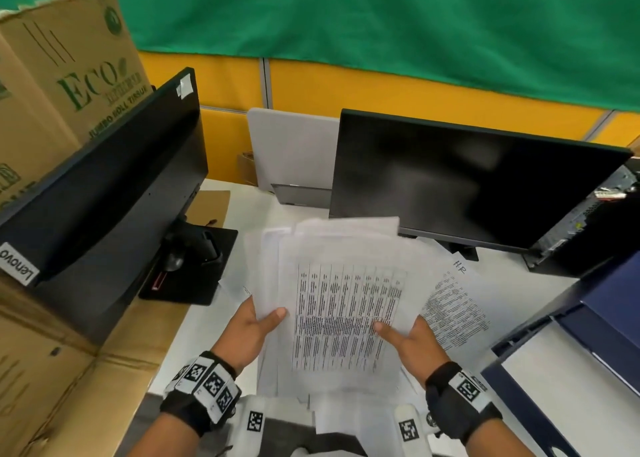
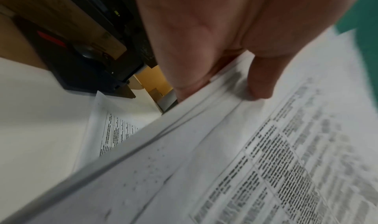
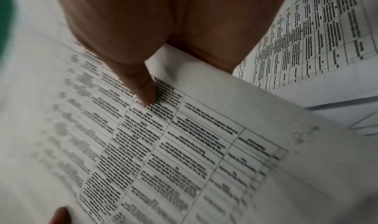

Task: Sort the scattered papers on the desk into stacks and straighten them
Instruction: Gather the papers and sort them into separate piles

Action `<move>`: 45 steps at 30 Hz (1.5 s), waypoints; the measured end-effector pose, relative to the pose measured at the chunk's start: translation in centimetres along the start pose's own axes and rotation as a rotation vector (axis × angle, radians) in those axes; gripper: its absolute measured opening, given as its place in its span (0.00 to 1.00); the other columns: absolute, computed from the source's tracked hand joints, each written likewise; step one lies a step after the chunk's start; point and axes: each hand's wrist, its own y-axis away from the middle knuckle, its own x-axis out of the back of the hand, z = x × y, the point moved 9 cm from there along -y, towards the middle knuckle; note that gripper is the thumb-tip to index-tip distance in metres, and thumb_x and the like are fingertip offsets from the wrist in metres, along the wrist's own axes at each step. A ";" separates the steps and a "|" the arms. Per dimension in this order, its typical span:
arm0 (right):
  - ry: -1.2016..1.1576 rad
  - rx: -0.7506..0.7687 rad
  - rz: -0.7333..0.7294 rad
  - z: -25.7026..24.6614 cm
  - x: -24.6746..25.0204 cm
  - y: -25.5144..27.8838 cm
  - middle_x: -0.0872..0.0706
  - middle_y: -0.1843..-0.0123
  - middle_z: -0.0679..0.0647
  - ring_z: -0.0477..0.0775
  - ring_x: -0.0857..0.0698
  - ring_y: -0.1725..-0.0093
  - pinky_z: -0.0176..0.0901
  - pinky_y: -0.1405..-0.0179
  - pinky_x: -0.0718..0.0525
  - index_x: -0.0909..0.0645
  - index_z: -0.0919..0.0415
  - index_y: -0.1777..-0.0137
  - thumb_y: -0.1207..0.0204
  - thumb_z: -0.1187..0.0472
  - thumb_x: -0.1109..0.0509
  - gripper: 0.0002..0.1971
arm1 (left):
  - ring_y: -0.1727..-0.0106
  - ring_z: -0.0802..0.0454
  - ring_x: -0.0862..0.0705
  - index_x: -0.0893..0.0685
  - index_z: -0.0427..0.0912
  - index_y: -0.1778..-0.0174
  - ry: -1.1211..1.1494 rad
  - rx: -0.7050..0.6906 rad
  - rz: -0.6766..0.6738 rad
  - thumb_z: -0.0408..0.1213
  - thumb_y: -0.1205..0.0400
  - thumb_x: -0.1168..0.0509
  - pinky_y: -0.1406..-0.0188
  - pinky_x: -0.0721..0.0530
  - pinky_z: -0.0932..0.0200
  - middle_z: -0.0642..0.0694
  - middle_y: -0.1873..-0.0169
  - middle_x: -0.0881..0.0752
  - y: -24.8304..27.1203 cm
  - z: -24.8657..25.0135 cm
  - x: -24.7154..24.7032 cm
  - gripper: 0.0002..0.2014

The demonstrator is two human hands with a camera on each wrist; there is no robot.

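A loose, uneven stack of printed sheets (image 1: 346, 304) is held up above the white desk (image 1: 204, 339), its top page a dense table of text. My left hand (image 1: 254, 325) grips the stack's left edge, thumb on top, fingers hidden beneath; in the left wrist view the thumb of that left hand (image 2: 261, 75) presses the stack (image 2: 225, 162). My right hand (image 1: 408, 339) pinches the right edge, and the right wrist view shows the right hand (image 3: 143, 85) with its thumb on the table page (image 3: 163, 146). Another printed sheet (image 1: 457, 304) lies on the desk at right.
A black Lenovo monitor (image 1: 104, 193) on its stand (image 1: 194, 266) sits left, with cardboard boxes (image 1: 59, 75) behind it. A second black monitor (image 1: 467, 176) stands behind the papers. A dark blue tray unit (image 1: 588, 335) is at right. More sheets (image 1: 346, 415) hang at the desk's front edge.
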 end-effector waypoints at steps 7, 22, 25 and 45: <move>-0.161 0.018 0.125 1.1 1.0 0.4 0.12 0.48 0.43 0.48 0.14 0.45 0.49 0.35 0.23 0.17 0.48 0.46 0.22 0.64 0.29 0.10 | 0.41 0.52 0.14 0.22 0.50 0.37 -0.107 0.063 0.129 0.36 0.17 0.37 0.45 0.19 0.58 0.52 0.43 0.13 -0.7 -4.2 0.0 0.12; 0.005 -0.387 0.206 16.9 4.1 -0.7 0.17 0.33 0.66 0.65 0.18 0.38 0.62 0.30 0.23 0.23 0.69 0.29 0.20 0.67 0.32 0.19 | 0.34 0.34 0.18 0.33 0.41 0.24 -0.146 0.572 0.429 0.45 0.29 0.26 0.33 0.20 0.39 0.35 0.33 0.20 -3.9 -18.1 5.5 0.39; -0.018 -0.393 0.199 17.2 4.0 -0.6 0.17 0.32 0.65 0.67 0.19 0.34 0.63 0.29 0.24 0.24 0.68 0.28 0.20 0.67 0.33 0.20 | 0.40 0.34 0.15 0.21 0.34 0.36 -0.163 0.578 0.389 0.43 0.27 0.27 0.36 0.18 0.43 0.33 0.40 0.15 -4.9 -17.8 3.8 0.26; -0.016 -0.378 0.195 18.1 4.0 -1.5 0.16 0.33 0.62 0.63 0.17 0.37 0.60 0.30 0.22 0.24 0.64 0.27 0.20 0.64 0.31 0.21 | 0.46 0.36 0.15 0.21 0.43 0.36 -0.139 0.535 0.540 0.47 0.26 0.35 0.42 0.15 0.39 0.41 0.46 0.15 -4.3 -14.7 1.9 0.23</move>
